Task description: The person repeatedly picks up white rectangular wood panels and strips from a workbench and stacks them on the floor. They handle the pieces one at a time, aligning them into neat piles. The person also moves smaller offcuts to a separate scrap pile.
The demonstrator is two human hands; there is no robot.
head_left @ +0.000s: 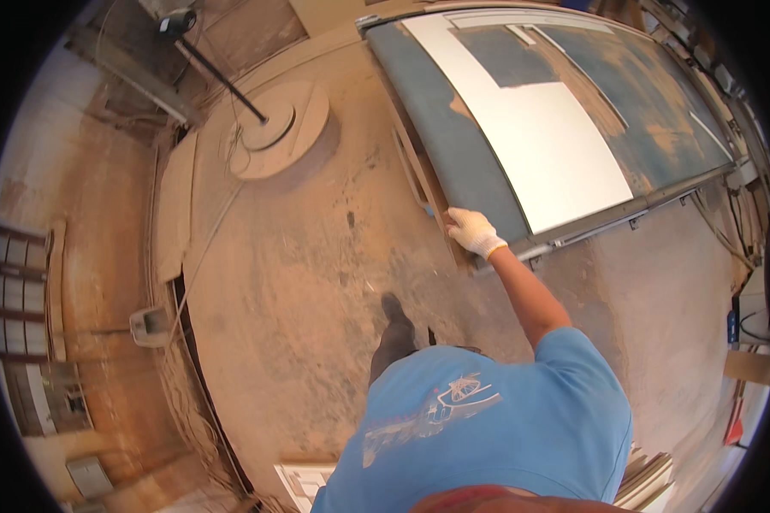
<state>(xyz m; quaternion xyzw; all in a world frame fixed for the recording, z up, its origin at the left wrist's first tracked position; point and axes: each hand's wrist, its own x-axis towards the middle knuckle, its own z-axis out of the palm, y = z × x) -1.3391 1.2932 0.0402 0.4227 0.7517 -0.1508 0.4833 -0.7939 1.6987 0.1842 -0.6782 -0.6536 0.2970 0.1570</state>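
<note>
My right hand (473,232), in a white knit glove with a yellowish cuff, is at the near left corner of a large low table (479,162). Its fingers bend over the brown side edge of the table and seem to grip it. The tabletop is dark blue-grey and dusty. A big white panel (556,141) with a cut-out lies on it, to the right of my hand. Narrow white strips (522,34) rest farther back on the same top. My left hand is out of view.
A dusty floor (291,248) spreads to the left. Beyond it a black pole (222,81) rises from a round base (269,128). A long-handled dustpan (150,327) is by the left wall. Boards (646,483) stand near me at the lower right; hoses and rails run along the table's right side.
</note>
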